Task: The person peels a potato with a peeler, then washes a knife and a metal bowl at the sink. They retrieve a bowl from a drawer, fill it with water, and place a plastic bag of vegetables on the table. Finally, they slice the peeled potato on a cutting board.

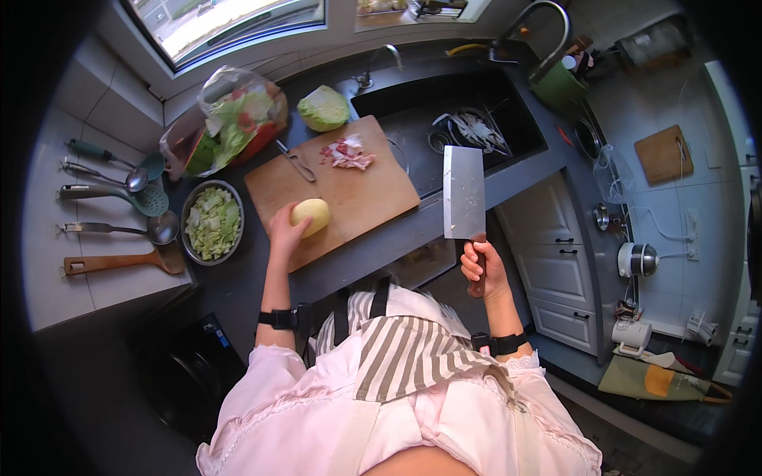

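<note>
My left hand (287, 226) grips a peeled potato (311, 218) at the near left part of a wooden cutting board (363, 205). In my right hand (484, 268) is the brown handle of a cleaver (465, 193), its wide blade pointing away from me, off the board's right side and over the counter's front edge. Chopped red and white meat (347, 153) lies on the far part of the board. A peeler (296, 160) rests near the board's far left edge. Left of the board stands a metal bowl (241, 223) of cut cabbage (212, 223).
Half a cabbage (323, 108) sits behind the board, beside a plastic bag of vegetables (241, 122). The dark sink (411, 113) at the right holds a strainer with sliced food. Ladles and a wooden spatula (122, 262) hang on the left wall.
</note>
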`<action>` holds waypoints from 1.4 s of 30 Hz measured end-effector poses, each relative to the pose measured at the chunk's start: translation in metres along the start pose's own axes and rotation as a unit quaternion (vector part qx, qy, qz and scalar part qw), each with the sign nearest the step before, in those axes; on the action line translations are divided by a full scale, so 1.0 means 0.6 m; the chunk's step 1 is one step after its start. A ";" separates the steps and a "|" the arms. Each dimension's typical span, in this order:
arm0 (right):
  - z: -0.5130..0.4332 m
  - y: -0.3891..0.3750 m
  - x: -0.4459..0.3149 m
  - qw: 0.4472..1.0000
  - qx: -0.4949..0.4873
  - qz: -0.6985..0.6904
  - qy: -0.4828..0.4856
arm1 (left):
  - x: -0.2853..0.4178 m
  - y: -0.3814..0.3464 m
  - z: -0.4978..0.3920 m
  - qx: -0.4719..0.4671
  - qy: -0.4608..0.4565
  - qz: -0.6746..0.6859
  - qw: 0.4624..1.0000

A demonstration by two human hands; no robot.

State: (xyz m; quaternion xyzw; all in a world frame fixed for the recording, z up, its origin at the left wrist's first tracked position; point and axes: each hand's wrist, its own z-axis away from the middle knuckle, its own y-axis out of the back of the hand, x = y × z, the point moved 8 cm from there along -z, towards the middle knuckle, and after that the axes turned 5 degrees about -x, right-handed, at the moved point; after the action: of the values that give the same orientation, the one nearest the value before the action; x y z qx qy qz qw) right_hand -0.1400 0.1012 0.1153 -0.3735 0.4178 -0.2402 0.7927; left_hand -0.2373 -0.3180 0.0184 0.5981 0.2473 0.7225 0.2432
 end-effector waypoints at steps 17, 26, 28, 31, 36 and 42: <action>0.060 0.291 -0.344 0.997 -0.036 -0.055 -0.048 | 0.498 -0.286 0.100 0.211 -0.129 -0.060 0.967; -0.102 0.336 -0.484 0.985 -0.014 -0.148 -0.090 | 0.681 -0.357 0.005 0.153 -0.197 -0.040 0.968; -0.155 0.352 -0.493 0.982 -0.011 -0.156 -0.108 | 0.696 -0.373 -0.016 0.159 -0.199 -0.034 0.966; -0.252 0.372 -0.506 0.974 0.009 -0.185 -0.128 | 0.701 -0.419 -0.076 0.088 -0.191 0.011 0.978; -0.402 0.374 -0.527 0.967 0.023 -0.217 -0.128 | 0.737 -0.493 -0.190 -0.018 -0.183 0.037 0.982; -0.479 0.388 -0.527 0.981 -0.029 -0.151 -0.121 | 0.804 -0.589 -0.343 -0.189 -0.234 -0.022 0.953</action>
State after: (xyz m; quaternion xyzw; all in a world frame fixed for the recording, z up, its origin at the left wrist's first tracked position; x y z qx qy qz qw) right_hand -0.5350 0.3488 -0.0232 -0.4815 0.2647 -0.2980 0.7806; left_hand -0.5005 0.2490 0.1145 0.6875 0.0556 0.5904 0.4191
